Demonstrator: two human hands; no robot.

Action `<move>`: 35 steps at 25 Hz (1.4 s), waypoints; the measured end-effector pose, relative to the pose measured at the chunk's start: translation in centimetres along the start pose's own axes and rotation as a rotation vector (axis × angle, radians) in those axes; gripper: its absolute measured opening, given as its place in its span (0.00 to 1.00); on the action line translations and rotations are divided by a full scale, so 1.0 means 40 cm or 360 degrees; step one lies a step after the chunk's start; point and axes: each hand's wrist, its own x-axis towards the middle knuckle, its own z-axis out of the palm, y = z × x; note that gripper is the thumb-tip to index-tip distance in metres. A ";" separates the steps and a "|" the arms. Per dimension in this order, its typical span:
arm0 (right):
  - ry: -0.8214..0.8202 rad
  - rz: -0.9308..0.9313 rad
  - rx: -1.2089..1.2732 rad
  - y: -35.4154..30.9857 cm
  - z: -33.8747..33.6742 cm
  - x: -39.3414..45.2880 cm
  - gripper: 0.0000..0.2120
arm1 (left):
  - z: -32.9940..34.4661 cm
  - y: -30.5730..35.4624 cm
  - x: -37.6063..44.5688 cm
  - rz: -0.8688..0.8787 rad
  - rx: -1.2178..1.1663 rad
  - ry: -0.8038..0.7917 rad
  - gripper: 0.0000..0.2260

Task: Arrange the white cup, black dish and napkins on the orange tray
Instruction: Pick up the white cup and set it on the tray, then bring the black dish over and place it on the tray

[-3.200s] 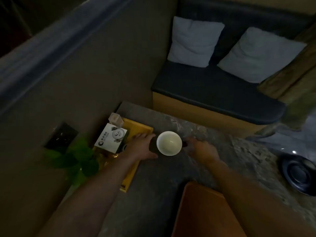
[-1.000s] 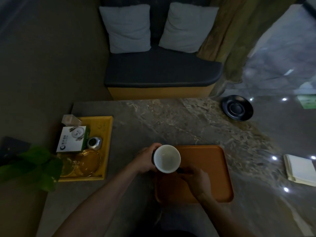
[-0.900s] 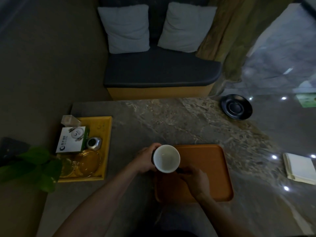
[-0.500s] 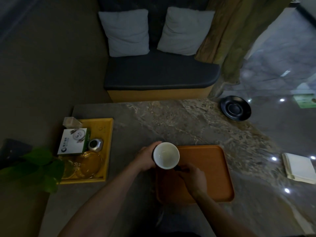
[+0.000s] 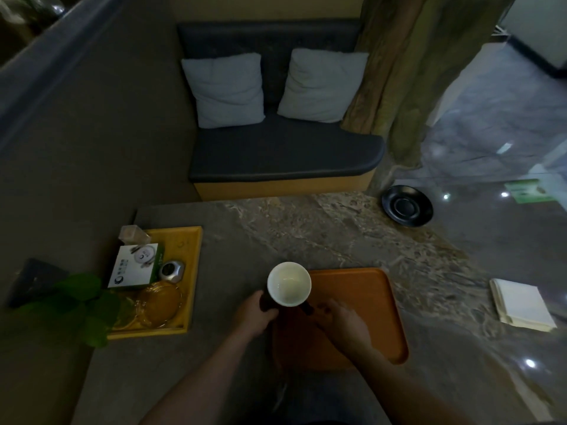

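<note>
The white cup [image 5: 289,283] stands on a dark saucer [image 5: 264,303], of which only the rim shows on each side of the cup. My left hand [image 5: 256,314] grips the saucer's left rim and my right hand [image 5: 340,322] grips its right rim. Both hold it over the left end of the orange tray [image 5: 368,317], which is otherwise bare. A black dish [image 5: 407,205] lies at the table's far right corner. The stack of white napkins [image 5: 521,305] lies on the table to the right of the tray.
A yellow tray [image 5: 191,256] at the left holds a white box [image 5: 135,266], a small metal pot [image 5: 171,271] and glass dishes [image 5: 158,303]. A green plant [image 5: 73,302] overhangs its left side. A dark bench [image 5: 282,154] with two cushions stands beyond the stone table [image 5: 306,228].
Both hands have carried the cup on its saucer from beside the yellow tray to the orange tray's left end. Over the last second they have hardly shifted.
</note>
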 end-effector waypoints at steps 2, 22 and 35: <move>-0.0070 -0.0040 -0.0226 0.041 -0.025 -0.014 0.18 | 0.023 -0.008 -0.032 0.0018 0.0120 0.0009 0.29; -0.0081 -0.0126 -0.0669 0.527 -0.500 -0.244 0.19 | 0.267 0.379 -0.218 0.0619 0.1317 -0.0196 0.28; 0.0019 -0.0028 -0.0639 0.603 -0.623 -0.131 0.19 | 0.313 0.537 -0.073 0.0603 0.1434 -0.0241 0.28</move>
